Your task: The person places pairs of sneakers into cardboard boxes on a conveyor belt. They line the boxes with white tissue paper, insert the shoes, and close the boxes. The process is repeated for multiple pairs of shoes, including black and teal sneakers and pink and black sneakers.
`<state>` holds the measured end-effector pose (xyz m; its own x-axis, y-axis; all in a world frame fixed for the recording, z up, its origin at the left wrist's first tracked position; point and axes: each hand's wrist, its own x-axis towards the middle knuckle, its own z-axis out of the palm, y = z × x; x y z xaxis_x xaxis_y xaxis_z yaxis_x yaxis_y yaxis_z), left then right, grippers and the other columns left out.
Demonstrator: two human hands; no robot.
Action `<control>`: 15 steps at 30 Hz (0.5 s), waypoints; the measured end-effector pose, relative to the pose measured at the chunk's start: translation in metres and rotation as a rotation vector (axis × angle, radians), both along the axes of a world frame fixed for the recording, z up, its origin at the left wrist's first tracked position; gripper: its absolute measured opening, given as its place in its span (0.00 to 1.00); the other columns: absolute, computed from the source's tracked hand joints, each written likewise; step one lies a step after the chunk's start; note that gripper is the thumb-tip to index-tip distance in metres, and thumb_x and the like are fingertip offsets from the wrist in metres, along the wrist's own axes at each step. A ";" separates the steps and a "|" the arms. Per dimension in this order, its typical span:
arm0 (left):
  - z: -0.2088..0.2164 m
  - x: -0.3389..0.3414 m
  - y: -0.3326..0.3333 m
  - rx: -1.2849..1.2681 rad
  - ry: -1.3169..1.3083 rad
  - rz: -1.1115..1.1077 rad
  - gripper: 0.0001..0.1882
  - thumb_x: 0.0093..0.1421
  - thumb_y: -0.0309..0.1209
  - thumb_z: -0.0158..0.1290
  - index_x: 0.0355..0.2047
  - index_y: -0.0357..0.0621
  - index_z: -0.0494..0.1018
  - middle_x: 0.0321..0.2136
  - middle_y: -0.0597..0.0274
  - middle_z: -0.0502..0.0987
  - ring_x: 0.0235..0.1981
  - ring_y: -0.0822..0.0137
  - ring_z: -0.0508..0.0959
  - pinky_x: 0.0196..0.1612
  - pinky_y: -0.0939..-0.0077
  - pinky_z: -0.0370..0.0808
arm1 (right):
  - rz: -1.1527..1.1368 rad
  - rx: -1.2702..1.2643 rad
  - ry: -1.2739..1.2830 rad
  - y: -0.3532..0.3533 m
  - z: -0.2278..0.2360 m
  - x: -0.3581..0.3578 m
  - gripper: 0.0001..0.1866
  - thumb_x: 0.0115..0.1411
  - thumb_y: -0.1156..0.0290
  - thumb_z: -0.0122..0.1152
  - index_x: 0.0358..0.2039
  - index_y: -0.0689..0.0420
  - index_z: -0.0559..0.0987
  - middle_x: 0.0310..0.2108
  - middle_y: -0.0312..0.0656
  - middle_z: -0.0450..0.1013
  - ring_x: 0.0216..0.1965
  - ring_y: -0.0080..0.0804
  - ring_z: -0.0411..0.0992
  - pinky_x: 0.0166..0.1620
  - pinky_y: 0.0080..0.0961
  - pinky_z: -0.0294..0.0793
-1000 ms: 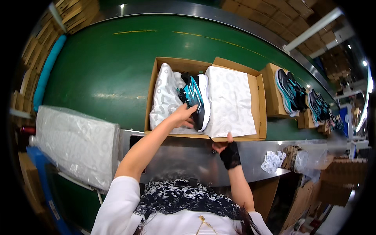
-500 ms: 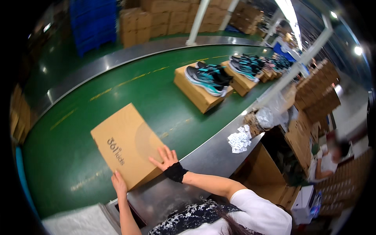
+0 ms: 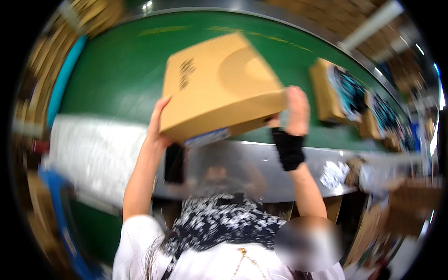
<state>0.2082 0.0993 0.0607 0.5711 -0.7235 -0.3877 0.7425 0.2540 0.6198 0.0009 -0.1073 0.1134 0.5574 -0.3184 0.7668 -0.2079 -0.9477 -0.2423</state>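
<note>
Between my two hands is a closed brown cardboard shoe box (image 3: 219, 84), tilted over the green conveyor belt (image 3: 121, 79). Dark print marks its lid, and a blue-and-white label (image 3: 207, 136) shows on the side facing me. My left hand (image 3: 159, 123) grips the near left corner, its thumb up along the edge and its fingers partly hidden beneath. At the right end, my right hand (image 3: 296, 109) presses against the box, smeared by motion; a black band (image 3: 288, 148) wraps that wrist.
Teal-and-black shoes (image 3: 349, 91) lie on a brown box (image 3: 322, 88) farther right on the belt, with more behind. A metal ledge (image 3: 252, 161) borders the belt, holding small white packets (image 3: 335, 175) and clear plastic bags (image 3: 375, 176). A white sheet-like surface (image 3: 95, 154) lies left.
The shoe box has come up off the belt and tilted, so its labelled side now shows. My right hand has shifted from the lid's corner to the right end. The view has turned left.
</note>
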 end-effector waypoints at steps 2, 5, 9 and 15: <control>0.020 -0.006 0.047 0.007 -0.012 0.153 0.27 0.53 0.48 0.45 0.45 0.40 0.66 0.39 0.59 0.72 0.38 0.65 0.73 0.40 0.73 0.70 | 0.029 0.200 0.119 0.017 -0.021 0.001 0.29 0.45 0.80 0.54 0.51 0.60 0.62 0.52 0.52 0.57 0.53 0.48 0.57 0.53 0.35 0.59; 0.024 -0.016 0.104 -0.016 0.000 0.312 0.26 0.53 0.50 0.43 0.45 0.45 0.67 0.39 0.61 0.72 0.37 0.67 0.73 0.35 0.73 0.72 | 0.058 0.200 0.370 0.012 -0.122 -0.031 0.29 0.47 0.72 0.58 0.51 0.58 0.63 0.53 0.57 0.55 0.52 0.52 0.57 0.53 0.39 0.57; 0.020 -0.037 0.188 -0.039 -0.063 0.614 0.27 0.50 0.52 0.44 0.44 0.49 0.66 0.38 0.63 0.71 0.38 0.66 0.70 0.34 0.68 0.70 | -0.173 0.345 0.828 0.019 -0.231 -0.096 0.28 0.46 0.60 0.57 0.49 0.54 0.66 0.55 0.53 0.53 0.54 0.47 0.56 0.53 0.43 0.53; -0.003 -0.101 0.260 0.102 -0.089 1.109 0.26 0.51 0.48 0.44 0.46 0.47 0.66 0.41 0.63 0.71 0.43 0.60 0.71 0.43 0.61 0.69 | -0.178 0.142 0.720 0.013 -0.260 -0.129 0.23 0.50 0.64 0.50 0.48 0.57 0.67 0.56 0.52 0.54 0.57 0.43 0.51 0.53 0.45 0.46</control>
